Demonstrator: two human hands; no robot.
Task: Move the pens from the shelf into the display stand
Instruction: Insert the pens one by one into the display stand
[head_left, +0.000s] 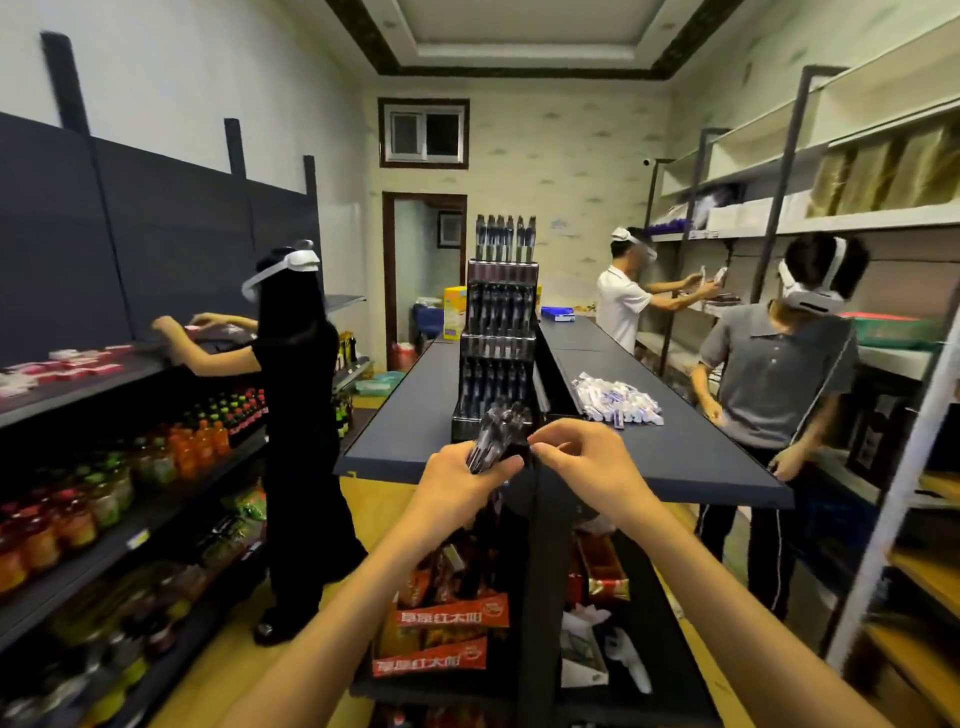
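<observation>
A tall black tiered display stand (500, 332) stands on the dark shelf top (410, 415) in front of me, with rows of dark pens in its tiers and several upright at the top. My left hand (457, 480) grips a bundle of dark pens (496, 434) just in front of the stand's lowest tier. My right hand (579, 462) is beside it, its fingertips pinched at the bundle's right edge. Whether it holds a pen is hidden by blur.
A pile of small white packets (618, 400) lies on the right half of the shelf top. Three people with headsets work nearby: one at the left shelves (296, 395), two on the right (623, 301) (779, 374). Bottled drinks (104, 493) fill the left shelves.
</observation>
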